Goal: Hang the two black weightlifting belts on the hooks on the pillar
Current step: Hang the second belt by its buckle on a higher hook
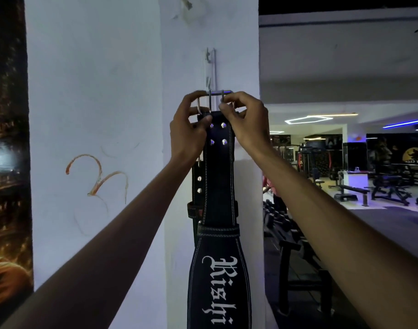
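A black weightlifting belt point(218, 191) with white stitching and white lettering hangs down the front of the white pillar point(184, 176). Its metal buckle point(215, 98) sits at the top, just below a white hook strip point(209, 65) screwed to the pillar. My left hand point(187, 131) grips the buckle's left side and the belt's top edge. My right hand point(247, 124) pinches the buckle's right side. A second black belt point(197, 188) with rivets hangs behind the first, mostly hidden. I cannot tell whether the buckle rests on a hook.
A dark poster point(8, 162) covers the wall at the left. An orange scribble point(96, 176) marks the pillar's side face. To the right, a dumbbell rack point(293, 233) stands close to the pillar, with benches point(352, 191) and machines farther back.
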The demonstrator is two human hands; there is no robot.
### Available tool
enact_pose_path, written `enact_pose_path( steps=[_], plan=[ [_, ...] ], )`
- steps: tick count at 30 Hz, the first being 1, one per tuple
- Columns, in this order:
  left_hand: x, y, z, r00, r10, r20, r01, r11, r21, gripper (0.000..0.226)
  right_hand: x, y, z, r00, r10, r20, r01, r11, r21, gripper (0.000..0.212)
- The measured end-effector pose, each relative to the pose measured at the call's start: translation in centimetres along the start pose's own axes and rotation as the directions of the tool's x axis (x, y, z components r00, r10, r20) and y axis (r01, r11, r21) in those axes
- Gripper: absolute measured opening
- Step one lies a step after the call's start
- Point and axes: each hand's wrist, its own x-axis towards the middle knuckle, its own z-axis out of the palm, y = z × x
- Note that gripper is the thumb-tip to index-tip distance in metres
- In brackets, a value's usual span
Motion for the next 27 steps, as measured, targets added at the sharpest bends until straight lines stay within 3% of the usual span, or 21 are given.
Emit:
enact_pose_path(
  steps=[6, 17, 27],
  plan=[
    [3.4, -1.4, 0.3, 0.996, -0.067, -0.059, 0.068, 0.998, 0.001, 0.062, 2.5, 1.2, 2.2, 0.997, -0.010, -0.071, 0.007, 0.999, -0.047, 0.009],
    [7.7, -3.0, 1.2, 0.996, -0.042, -0.075, 0.043, 0.999, 0.016, 0.059, 5.8, 2.6, 4.3, 0.983, 0.057, -0.174, -0.061, 0.998, -0.019, 0.006],
    [10.1, -4.6, 1.7, 0.986, -0.145, -0.084, 0.141, 0.988, -0.059, 0.070, 7.4, 2.9, 5.5, 0.972, 0.151, -0.180, -0.162, 0.986, -0.048, 0.009]
  ],
)
